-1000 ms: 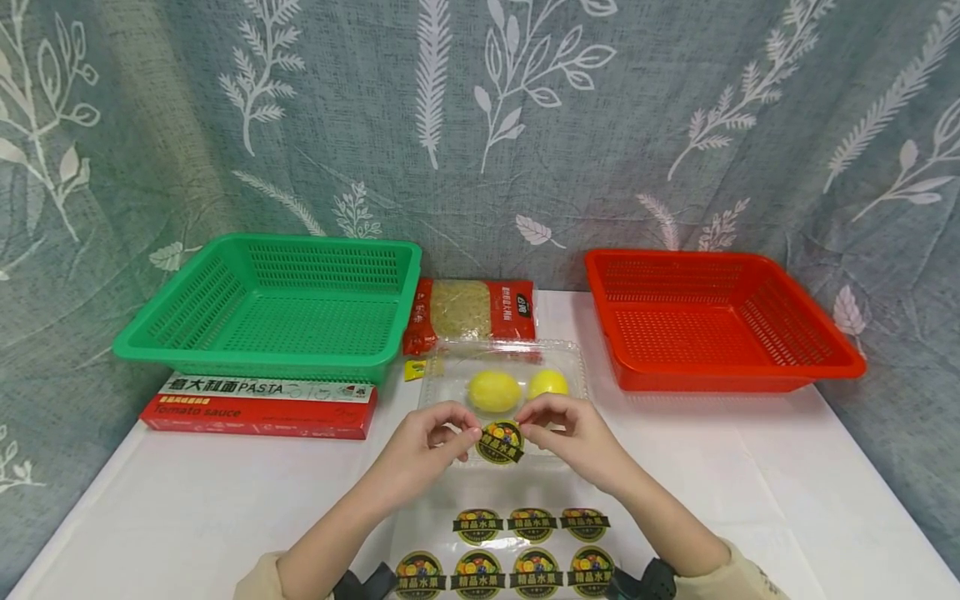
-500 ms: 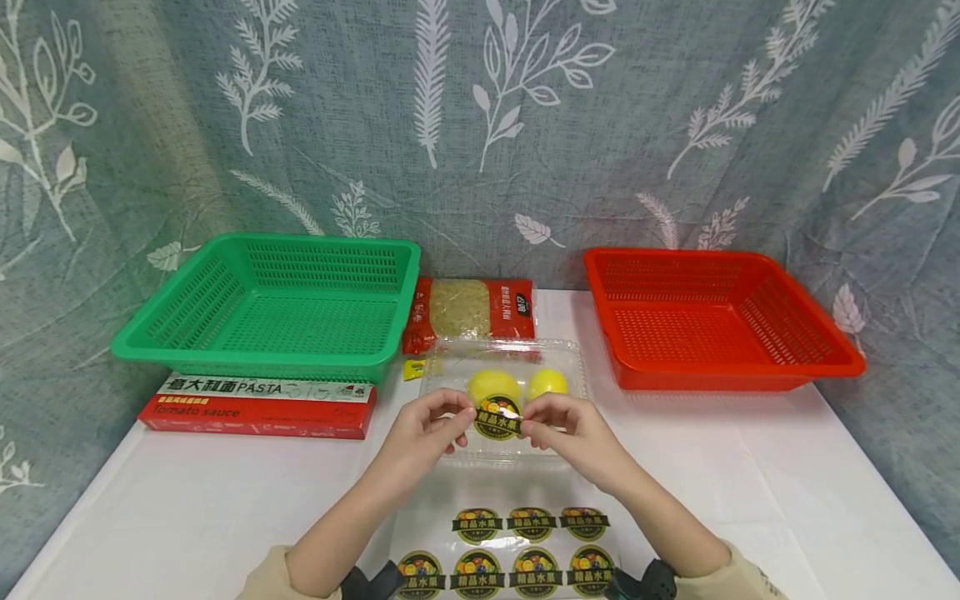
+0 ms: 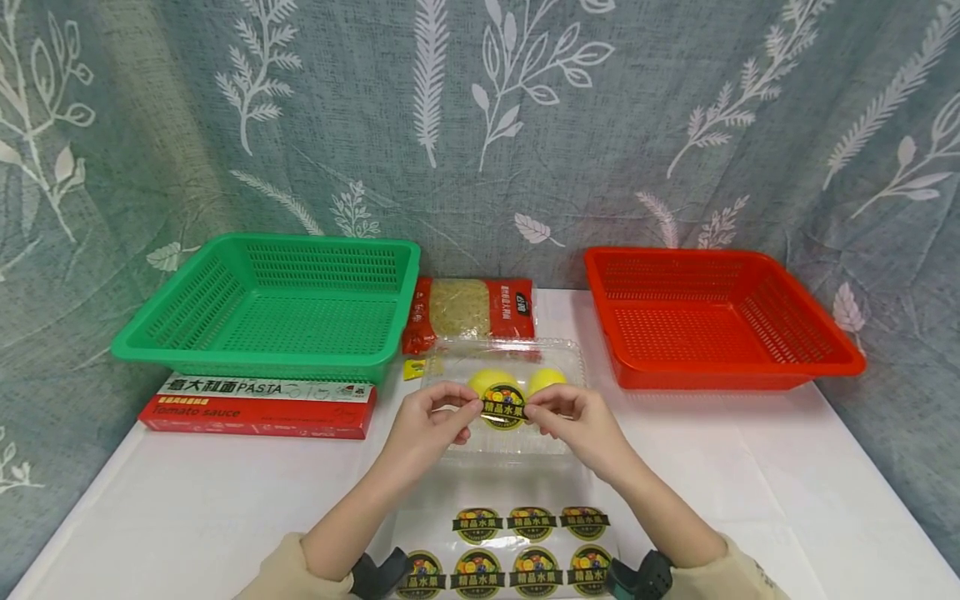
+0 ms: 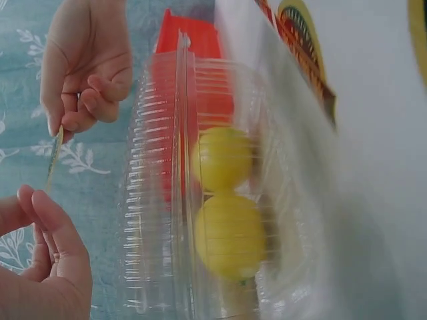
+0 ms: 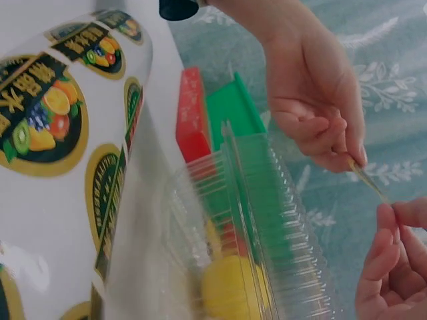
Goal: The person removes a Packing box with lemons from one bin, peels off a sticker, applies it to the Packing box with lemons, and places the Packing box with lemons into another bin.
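Observation:
Between my two hands a round black and gold fruit sticker [image 3: 503, 407] is held by its left and right edges. My left hand [image 3: 435, 423] pinches one edge between thumb and index finger. The opposite edge is pinched by my right hand [image 3: 577, 421]. Both wrist views show the sticker [image 4: 55, 155] nearly edge-on, held apart from the box. Below it lies a closed clear plastic clamshell box [image 3: 457, 354] with two yellow fruits inside, likely lemons. One lemon [image 4: 230, 235] sits beside the other lemon [image 4: 223, 159]. In the head view the sticker partly covers the left one.
A sheet of matching stickers [image 3: 502, 552] lies at the front. A green basket [image 3: 322, 325] stands back left, partly over a pasta box [image 3: 258, 412]. A red basket [image 3: 720, 325] stands back right. A pasta bag [image 3: 468, 312] lies behind the clamshell.
Both hands have lifted the sticker higher in the head view, from the box's front part to over the left lemon. Its tilt has levelled out, and it has shifted slightly right.

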Demonstrator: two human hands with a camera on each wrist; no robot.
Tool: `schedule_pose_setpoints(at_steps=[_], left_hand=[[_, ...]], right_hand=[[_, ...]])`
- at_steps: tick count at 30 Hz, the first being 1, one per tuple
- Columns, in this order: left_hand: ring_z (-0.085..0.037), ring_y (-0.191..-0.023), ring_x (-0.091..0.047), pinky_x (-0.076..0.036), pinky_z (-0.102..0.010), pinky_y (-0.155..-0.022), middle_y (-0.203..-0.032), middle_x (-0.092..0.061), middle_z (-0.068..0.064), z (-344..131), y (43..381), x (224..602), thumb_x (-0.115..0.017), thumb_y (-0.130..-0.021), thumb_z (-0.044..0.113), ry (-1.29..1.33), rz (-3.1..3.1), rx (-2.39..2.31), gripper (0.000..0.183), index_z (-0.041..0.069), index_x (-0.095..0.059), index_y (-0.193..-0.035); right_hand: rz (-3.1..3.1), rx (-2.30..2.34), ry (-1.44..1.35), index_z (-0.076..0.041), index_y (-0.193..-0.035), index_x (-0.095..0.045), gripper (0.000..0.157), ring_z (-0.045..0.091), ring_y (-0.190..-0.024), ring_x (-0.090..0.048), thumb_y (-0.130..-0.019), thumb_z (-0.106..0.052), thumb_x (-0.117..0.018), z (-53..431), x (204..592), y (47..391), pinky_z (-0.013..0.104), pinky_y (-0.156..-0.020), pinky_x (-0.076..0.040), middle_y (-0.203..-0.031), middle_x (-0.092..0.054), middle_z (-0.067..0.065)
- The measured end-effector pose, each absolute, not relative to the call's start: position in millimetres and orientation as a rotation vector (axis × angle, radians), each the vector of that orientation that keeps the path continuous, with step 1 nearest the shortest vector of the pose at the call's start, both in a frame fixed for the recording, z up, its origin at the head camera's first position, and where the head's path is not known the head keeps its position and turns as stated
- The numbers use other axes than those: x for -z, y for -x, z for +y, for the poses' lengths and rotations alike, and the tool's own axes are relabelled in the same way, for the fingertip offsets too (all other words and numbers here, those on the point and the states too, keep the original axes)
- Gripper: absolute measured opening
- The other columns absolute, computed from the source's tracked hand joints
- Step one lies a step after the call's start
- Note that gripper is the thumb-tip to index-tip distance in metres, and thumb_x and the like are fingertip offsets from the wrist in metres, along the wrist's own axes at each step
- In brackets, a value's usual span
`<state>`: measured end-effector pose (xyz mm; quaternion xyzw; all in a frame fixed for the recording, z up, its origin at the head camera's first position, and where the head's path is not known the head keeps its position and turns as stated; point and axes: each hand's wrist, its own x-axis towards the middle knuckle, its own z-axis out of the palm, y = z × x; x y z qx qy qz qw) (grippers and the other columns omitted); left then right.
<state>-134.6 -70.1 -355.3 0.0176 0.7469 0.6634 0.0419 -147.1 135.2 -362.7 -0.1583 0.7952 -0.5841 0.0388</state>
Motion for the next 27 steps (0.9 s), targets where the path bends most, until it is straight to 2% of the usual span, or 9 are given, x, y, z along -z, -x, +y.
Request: schedule_pose_setpoints(at_steps=[9,14,17,23,27], left_hand=[[-0.013,-0.054,-0.058,-0.053,-0.026,-0.056,-0.084,-0.06,-0.01,-67.5,151.6,356.7,-0.066,-0.083,0.006,-0.049,2.374,-1.977,0.013,-0.001,-0.064,-0.093],[-0.013,-0.054,-0.059,-0.054,-0.028,-0.056,-0.085,-0.06,-0.01,-66.5,161.2,357.6,-0.066,-0.083,0.007,-0.03,2.4,-1.925,0.014,-0.001,-0.063,-0.094],[-0.013,-0.053,-0.059,-0.054,-0.03,-0.056,-0.085,-0.06,-0.011,-66.0,166.8,356.6,-0.067,-0.082,0.007,0.0,2.408,-1.895,0.016,-0.001,-0.059,-0.094],[-0.015,-0.05,-0.058,-0.055,-0.037,-0.058,-0.085,-0.058,-0.014,-65.1,178.9,353.8,-0.068,-0.081,0.005,0.029,2.4,-1.856,0.021,-0.002,-0.053,-0.093],[-0.016,-0.049,-0.059,-0.055,-0.037,-0.057,-0.082,-0.058,-0.014,-64.1,184.8,353.1,-0.069,-0.081,0.006,0.024,2.436,-1.806,0.02,-0.003,-0.053,-0.091]], right_hand=[[2.466,1.802,0.352,0.006,-0.093,-0.067,0.016,0.018,-0.066,-0.059,-0.083,-0.007,-0.066,132.4,363.1,161.9,0.032,-0.062,-0.053,-0.085,-0.067,0.019],[2.517,1.778,0.282,0.004,-0.092,-0.069,0.016,0.015,-0.061,-0.058,-0.082,-0.008,-0.067,131.3,362.4,169.5,0.028,-0.055,-0.051,-0.08,-0.068,0.015],[2.563,1.749,0.273,0.003,-0.09,-0.07,0.015,0.018,-0.058,-0.058,-0.081,-0.009,-0.068,130.5,362.8,175.3,0.026,-0.051,-0.048,-0.077,-0.068,0.01],[2.62,1.709,0.246,0.004,-0.086,-0.07,0.013,0.028,-0.058,-0.06,-0.079,-0.007,-0.069,128.5,363.5,185.2,0.021,-0.046,-0.043,-0.074,-0.068,0.012],[2.646,1.675,0.186,0.003,-0.085,-0.071,0.012,0.025,-0.054,-0.06,-0.078,-0.007,-0.07,127.3,364.0,190.8,0.021,-0.045,-0.043,-0.072,-0.068,0.011]])
